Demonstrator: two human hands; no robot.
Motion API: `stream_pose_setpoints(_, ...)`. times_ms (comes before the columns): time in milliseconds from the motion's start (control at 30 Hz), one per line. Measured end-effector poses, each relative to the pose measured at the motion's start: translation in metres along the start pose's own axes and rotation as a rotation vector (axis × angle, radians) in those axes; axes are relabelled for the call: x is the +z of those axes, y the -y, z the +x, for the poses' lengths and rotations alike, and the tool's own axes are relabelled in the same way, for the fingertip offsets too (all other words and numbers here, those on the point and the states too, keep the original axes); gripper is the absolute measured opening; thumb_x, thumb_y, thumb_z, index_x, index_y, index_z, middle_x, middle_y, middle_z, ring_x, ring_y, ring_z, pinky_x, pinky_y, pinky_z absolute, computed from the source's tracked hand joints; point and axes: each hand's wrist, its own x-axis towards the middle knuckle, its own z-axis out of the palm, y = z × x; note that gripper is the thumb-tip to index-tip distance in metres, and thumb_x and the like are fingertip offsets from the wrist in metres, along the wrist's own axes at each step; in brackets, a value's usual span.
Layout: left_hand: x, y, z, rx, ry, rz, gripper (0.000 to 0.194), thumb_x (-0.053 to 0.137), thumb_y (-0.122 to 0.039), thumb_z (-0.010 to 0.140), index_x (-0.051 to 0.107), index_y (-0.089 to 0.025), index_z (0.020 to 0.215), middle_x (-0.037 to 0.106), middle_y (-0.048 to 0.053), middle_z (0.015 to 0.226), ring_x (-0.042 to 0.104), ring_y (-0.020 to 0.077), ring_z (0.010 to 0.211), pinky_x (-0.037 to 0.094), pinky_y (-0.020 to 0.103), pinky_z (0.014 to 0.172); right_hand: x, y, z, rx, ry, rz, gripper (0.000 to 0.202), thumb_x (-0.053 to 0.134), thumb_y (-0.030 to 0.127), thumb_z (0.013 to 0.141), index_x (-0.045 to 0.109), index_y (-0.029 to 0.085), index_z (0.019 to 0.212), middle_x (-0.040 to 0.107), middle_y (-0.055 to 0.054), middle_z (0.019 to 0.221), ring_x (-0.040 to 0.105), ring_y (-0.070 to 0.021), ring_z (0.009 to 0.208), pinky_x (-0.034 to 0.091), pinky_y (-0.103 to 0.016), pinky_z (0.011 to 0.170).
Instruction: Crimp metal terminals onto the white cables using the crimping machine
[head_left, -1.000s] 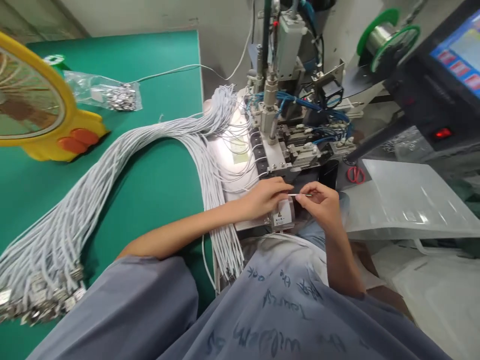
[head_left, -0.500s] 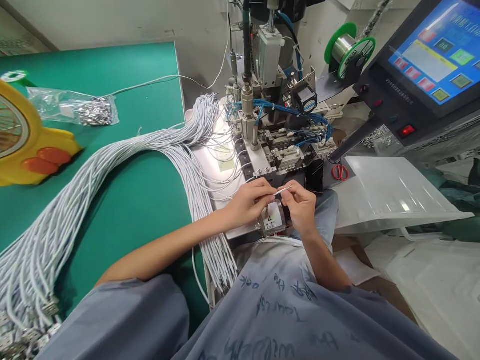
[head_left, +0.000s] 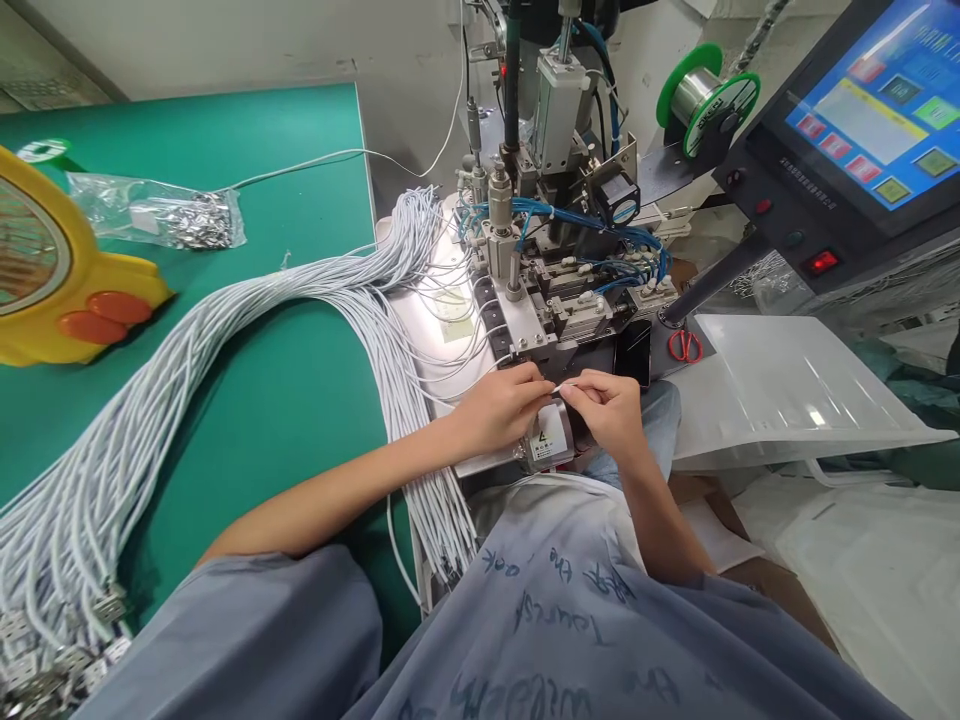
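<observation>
Both my hands meet just in front of the machine, fingertips almost touching. Closed in a pinch, my left hand [head_left: 504, 405] grips a white cable [head_left: 556, 389] close to its end. My right hand [head_left: 606, 408] pinches the tip of the same cable, and its fingers cover that tip. Only a short white piece shows between the hands. Beyond them stands a metal machine [head_left: 525, 320] with blue air tubes. Left of my left hand, a thick bundle of white cables [head_left: 390, 375] hangs over the green table's edge.
On the green table [head_left: 292, 400] lie a clear bag of metal parts [head_left: 199, 218] and a yellow fan [head_left: 112, 270]. A solder wire spool [head_left: 697, 98], a touch screen [head_left: 877, 110], red scissors [head_left: 685, 346] and a black phone [head_left: 634, 355] are at the right.
My right hand's fingers have closed over the cable tip that stuck out before. The view has shifted slightly, and both hands remain together in front of the machine.
</observation>
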Motion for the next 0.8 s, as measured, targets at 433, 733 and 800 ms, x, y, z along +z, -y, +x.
stream_pose_setpoints(433, -0.011, 0.011, 0.008, 0.121, 0.130, -0.140, 0.031, 0.036, -0.003, 0.080, 0.064, -0.011, 0.090, 0.056, 0.004, 0.072, 0.050, 0.0102, 0.063, 0.039, 0.020, 0.056, -0.013, -0.003, 0.011, 0.146, 0.234, 0.155, 0.014, 0.067, 0.029, 0.068, 0.073, 0.017, 0.068, 0.042, 0.004, 0.052, 0.035, -0.0082, 0.052, 0.027, -0.024, 0.048)
stream_pose_setpoints(733, 0.001, 0.015, 0.002, 0.119, 0.121, 0.066, 0.027, 0.034, -0.011, 0.087, 0.061, -0.012, 0.088, 0.052, 0.003, 0.072, 0.046, 0.0102, 0.060, 0.035, 0.021, 0.054, 0.003, -0.008, 0.007, 0.139, 0.013, 0.129, 0.017, 0.065, 0.031, 0.067, 0.068, 0.015, 0.060, 0.040, 0.004, 0.048, 0.034, -0.0083, 0.049, 0.030, -0.025, 0.049)
stream_pose_setpoints(800, 0.003, 0.011, 0.001, 0.088, 0.151, 0.052, 0.029, 0.032, -0.018, 0.092, 0.060, -0.011, 0.087, 0.051, 0.003, 0.073, 0.047, 0.0101, 0.061, 0.037, 0.020, 0.055, 0.011, -0.015, 0.001, 0.140, -0.060, 0.162, 0.018, 0.065, 0.032, 0.069, 0.068, 0.016, 0.062, 0.046, 0.003, 0.051, 0.040, -0.0096, 0.052, 0.034, -0.025, 0.051)
